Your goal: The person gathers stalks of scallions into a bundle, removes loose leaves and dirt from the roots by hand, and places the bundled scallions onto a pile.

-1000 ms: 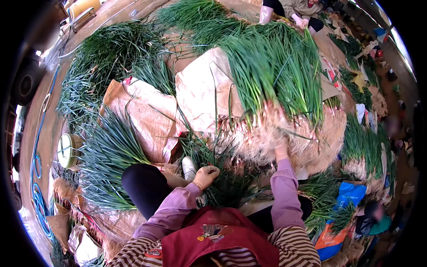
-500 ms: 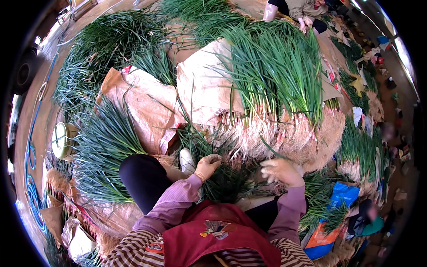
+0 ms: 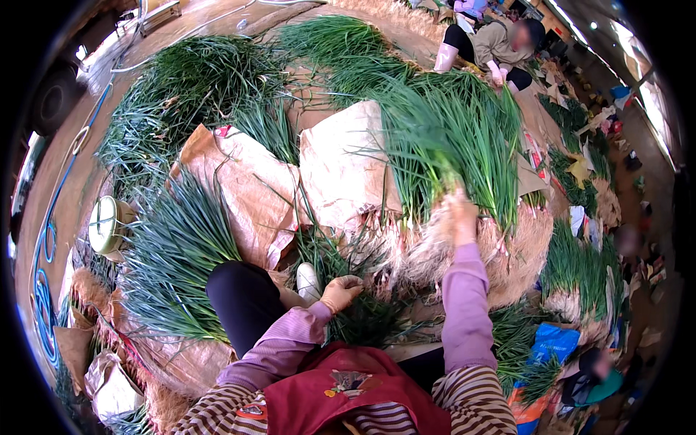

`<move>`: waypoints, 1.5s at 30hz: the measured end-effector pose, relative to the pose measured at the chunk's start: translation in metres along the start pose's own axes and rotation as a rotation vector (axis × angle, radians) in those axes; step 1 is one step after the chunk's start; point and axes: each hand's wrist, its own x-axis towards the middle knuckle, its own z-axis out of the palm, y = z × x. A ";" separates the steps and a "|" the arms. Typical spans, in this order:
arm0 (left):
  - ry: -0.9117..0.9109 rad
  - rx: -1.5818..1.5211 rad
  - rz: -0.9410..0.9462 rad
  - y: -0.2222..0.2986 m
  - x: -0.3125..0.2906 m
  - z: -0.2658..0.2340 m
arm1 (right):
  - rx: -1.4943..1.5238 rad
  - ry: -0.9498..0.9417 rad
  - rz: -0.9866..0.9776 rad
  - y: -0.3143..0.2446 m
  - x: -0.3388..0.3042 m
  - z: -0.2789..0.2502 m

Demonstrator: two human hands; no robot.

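Brown floor, blue hose coiled at left. Right hand wrapped round bunch of green onions at root end (leaves blurred), against laid-out onion row, right of pale sack. Left hand curled beside white shoe; cannot tell whether it pinches anything.

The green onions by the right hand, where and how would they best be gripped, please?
Probably by the pale stems just above the roots, coming from the near side: the stems lie close together there, while the green leaves spread beyond and the loose roots face the near side. The right hand is there.
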 end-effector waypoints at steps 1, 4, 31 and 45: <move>-0.007 -0.022 -0.027 0.002 -0.001 -0.001 | 0.377 -0.084 -0.090 -0.013 -0.009 -0.015; 0.010 0.150 0.079 0.003 0.003 0.003 | 0.844 -0.430 -0.074 -0.018 -0.018 -0.039; 0.055 -0.300 0.177 0.015 0.005 0.009 | -0.635 -0.421 -0.041 0.041 -0.120 0.018; 0.061 -0.517 0.128 0.057 -0.012 0.011 | -0.665 -0.694 -0.345 0.095 -0.143 0.052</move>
